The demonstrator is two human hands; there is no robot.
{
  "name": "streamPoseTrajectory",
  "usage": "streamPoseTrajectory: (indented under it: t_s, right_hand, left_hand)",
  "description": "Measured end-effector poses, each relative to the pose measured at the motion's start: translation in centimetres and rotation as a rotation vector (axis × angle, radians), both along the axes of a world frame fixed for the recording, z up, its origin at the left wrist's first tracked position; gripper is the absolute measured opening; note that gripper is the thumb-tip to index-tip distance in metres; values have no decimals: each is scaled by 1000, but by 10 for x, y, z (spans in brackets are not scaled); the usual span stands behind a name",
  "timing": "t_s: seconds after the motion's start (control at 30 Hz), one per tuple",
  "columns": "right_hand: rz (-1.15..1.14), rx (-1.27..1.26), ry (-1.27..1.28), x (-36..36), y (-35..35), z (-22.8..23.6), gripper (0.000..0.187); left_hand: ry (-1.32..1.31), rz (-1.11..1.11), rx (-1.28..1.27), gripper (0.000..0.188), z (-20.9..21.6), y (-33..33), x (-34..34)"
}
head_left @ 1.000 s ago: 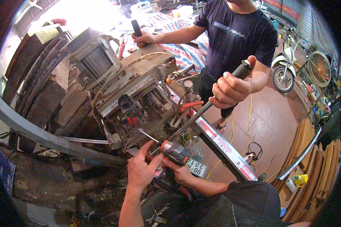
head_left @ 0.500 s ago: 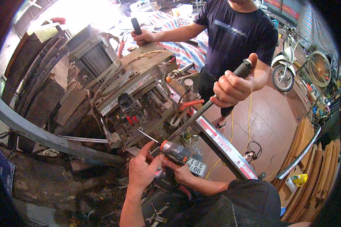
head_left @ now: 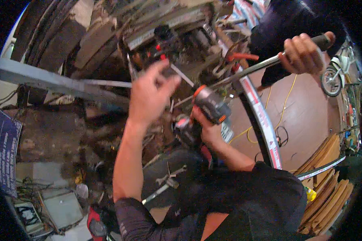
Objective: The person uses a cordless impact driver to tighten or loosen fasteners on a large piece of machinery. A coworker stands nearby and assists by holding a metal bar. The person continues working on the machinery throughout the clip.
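Note:
My right hand (head_left: 207,125) grips a grey-and-black cordless drill (head_left: 213,105) with an orange collar. A long silver bit (head_left: 182,75) sticks out of its chuck, up and to the left. My left hand (head_left: 149,96), blurred, is raised left of the bit with thumb and forefinger apart, and I see nothing held in it. Just beyond it lies the open, dirty machine bed (head_left: 181,44) with red-tipped parts. A co-worker's hand (head_left: 303,54) holds a long metal bar (head_left: 249,70) that slopes down behind the drill.
An orange-red handle (head_left: 243,56) stands near the bar. A long rail with a white-and-red label (head_left: 258,108) runs along the right, beside a yellow cable (head_left: 286,96) on the floor. Wrenches (head_left: 167,178) lie below the drill. A grey beam (head_left: 48,80) crosses at left; planks (head_left: 330,197) lie at lower right.
The view has swung downward, showing more of my lap. My left hand has come off the front of the drill, up and to the left. The drill stays in my right hand.

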State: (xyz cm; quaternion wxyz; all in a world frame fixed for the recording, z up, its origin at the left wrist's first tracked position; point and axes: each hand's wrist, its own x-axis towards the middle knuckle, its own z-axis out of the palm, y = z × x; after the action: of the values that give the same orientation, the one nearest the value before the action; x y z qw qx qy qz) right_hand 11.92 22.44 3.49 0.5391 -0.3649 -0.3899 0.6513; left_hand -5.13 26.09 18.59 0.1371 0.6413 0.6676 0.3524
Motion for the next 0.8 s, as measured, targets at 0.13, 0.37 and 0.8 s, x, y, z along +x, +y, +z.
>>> streamPoseTrajectory:
  t_s: [0.13, 0.37, 0.8]
  right_hand:
    - [-65, 55, -25, -16, 10, -6, 30]
    - [-133, -1, 112, -41, 20, -2, 30]
    - [-194, -7, 175, -54, 21, 7, 30]
  left_hand:
    - [65, 108, 69, 54, 24, 50, -31]
    - [157, 114, -248, 70, 53, 110, -34]
    - [442, 151, -205, 64, 59, 135, -4]
